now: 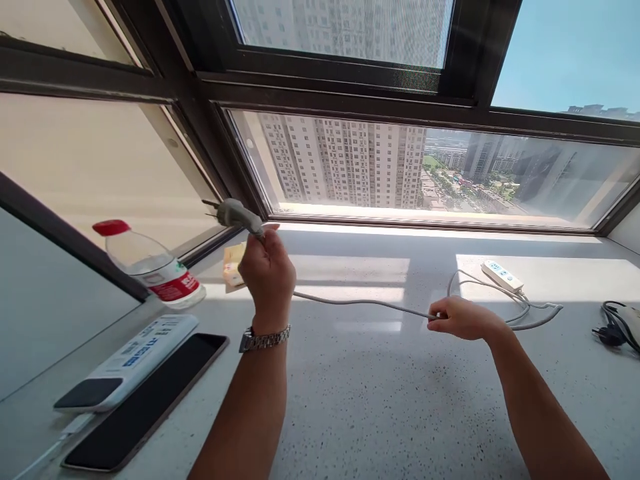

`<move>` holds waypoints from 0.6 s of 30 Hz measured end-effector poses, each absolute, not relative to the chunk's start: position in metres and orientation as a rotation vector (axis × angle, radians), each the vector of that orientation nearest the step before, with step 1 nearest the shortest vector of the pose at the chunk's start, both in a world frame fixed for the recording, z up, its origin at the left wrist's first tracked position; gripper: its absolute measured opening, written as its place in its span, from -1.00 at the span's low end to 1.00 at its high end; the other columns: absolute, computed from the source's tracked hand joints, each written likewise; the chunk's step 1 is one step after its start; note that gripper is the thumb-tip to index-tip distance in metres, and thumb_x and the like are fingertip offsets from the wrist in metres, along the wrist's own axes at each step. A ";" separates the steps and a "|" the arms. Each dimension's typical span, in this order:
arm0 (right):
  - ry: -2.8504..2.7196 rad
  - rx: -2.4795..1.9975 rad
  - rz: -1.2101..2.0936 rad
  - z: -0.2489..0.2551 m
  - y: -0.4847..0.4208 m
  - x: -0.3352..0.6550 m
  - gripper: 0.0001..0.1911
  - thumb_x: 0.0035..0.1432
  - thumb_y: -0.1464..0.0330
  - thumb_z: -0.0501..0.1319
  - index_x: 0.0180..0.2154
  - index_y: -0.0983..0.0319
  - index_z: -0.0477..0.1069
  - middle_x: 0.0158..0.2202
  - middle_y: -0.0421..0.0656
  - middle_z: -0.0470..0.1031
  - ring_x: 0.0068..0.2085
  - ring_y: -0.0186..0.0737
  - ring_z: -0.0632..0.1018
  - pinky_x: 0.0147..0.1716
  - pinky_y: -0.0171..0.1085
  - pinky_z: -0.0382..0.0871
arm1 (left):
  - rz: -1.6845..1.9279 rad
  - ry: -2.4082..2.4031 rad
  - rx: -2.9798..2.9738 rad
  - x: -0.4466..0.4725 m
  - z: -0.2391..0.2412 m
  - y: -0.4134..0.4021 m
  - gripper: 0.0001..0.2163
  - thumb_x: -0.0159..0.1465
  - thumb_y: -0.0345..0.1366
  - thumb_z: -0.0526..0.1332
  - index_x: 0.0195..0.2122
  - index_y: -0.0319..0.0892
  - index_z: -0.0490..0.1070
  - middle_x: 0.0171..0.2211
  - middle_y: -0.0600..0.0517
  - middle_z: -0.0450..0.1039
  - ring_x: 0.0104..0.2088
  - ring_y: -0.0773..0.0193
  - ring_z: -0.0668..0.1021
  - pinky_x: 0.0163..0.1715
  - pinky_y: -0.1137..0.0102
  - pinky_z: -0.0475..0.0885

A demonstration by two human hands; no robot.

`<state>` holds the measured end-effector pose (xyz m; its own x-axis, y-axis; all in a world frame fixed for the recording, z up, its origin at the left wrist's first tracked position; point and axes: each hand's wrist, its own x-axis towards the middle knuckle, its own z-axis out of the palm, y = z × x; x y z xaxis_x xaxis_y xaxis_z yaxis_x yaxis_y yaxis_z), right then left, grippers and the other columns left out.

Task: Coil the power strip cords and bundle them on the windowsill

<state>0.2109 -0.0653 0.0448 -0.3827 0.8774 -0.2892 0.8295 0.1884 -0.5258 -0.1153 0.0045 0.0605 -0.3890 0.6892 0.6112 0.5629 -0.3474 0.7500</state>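
Note:
My left hand (267, 270), with a metal watch on the wrist, is closed on the grey cord just behind a grey plug (233, 212), whose prongs point left in the air. The cord (360, 301) runs right across the sill to my right hand (457, 317), which pinches it low over the speckled countertop (380, 400). Beyond that hand the cord loops to a white power strip (503, 275) lying in the sun.
At the left lie a water bottle (153, 267) with a red cap, a white remote control (133, 360) and a dark phone (150, 400). A small yellow packet (233, 267) sits behind my left hand. A black plug and cable (615, 330) rest at the right edge. Windows rise behind.

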 end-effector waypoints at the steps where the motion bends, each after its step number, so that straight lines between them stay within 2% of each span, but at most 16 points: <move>1: -2.395 -1.683 0.854 0.054 -0.075 0.211 -0.73 0.21 0.25 0.19 -0.48 0.24 0.45 -0.60 -0.24 0.31 -0.60 -0.40 0.24 -0.60 -0.35 0.02 | 1.813 1.867 1.682 -0.112 0.061 0.002 -0.74 0.38 -0.14 0.00 -0.14 -0.14 0.40 -0.57 0.08 0.26 -0.51 0.26 0.37 -0.48 0.41 0.18; 4: -2.493 -1.455 0.699 0.080 -0.108 0.208 -0.74 0.18 0.30 0.24 -0.54 0.22 0.45 -0.67 -0.28 0.26 -0.64 -0.44 0.19 -0.62 -0.36 -0.02 | 1.333 1.952 1.824 -0.092 0.059 -0.001 -0.74 0.32 -0.12 0.06 -0.31 -0.16 0.45 -0.61 0.09 0.23 -0.54 0.26 0.35 -0.50 0.40 0.15; 8: -2.437 -0.938 0.539 0.097 -0.134 0.209 -0.80 0.18 0.33 0.28 -0.48 0.24 0.47 -0.68 -0.32 0.26 -0.64 -0.48 0.22 -0.62 -0.44 0.07 | 0.863 1.457 1.965 -0.059 0.050 -0.004 -0.65 0.30 -0.06 0.03 -0.30 -0.20 0.48 -0.61 0.12 0.18 -0.60 0.34 0.23 -0.56 0.42 0.09; 12: -2.063 -0.737 0.193 0.096 -0.125 0.216 -0.79 0.23 0.26 0.28 -0.40 0.24 0.52 -0.63 -0.27 0.34 -0.62 -0.45 0.30 -0.60 -0.42 0.18 | 0.697 0.972 1.967 -0.033 0.052 -0.021 -0.63 0.28 -0.01 0.10 -0.22 -0.22 0.51 -0.53 0.10 0.24 -0.52 0.36 0.26 -0.49 0.43 0.17; 15: -1.791 -0.803 -0.027 0.090 -0.109 0.219 -0.78 0.18 0.24 0.33 -0.44 0.23 0.51 -0.63 -0.26 0.37 -0.60 -0.40 0.31 -0.58 -0.36 0.21 | 0.632 0.758 1.914 -0.021 0.061 -0.038 -0.65 0.24 0.00 0.18 -0.24 -0.22 0.50 -0.50 0.10 0.23 -0.48 0.36 0.26 -0.46 0.43 0.19; 18: -1.607 -0.895 -0.128 0.084 -0.097 0.218 -0.73 0.14 0.21 0.34 -0.50 0.22 0.47 -0.66 -0.30 0.30 -0.61 -0.39 0.28 -0.60 -0.36 0.17 | 0.633 0.652 1.820 -0.015 0.067 -0.050 -0.65 0.23 0.01 0.22 -0.29 -0.23 0.47 -0.50 0.11 0.21 -0.49 0.39 0.24 -0.47 0.43 0.19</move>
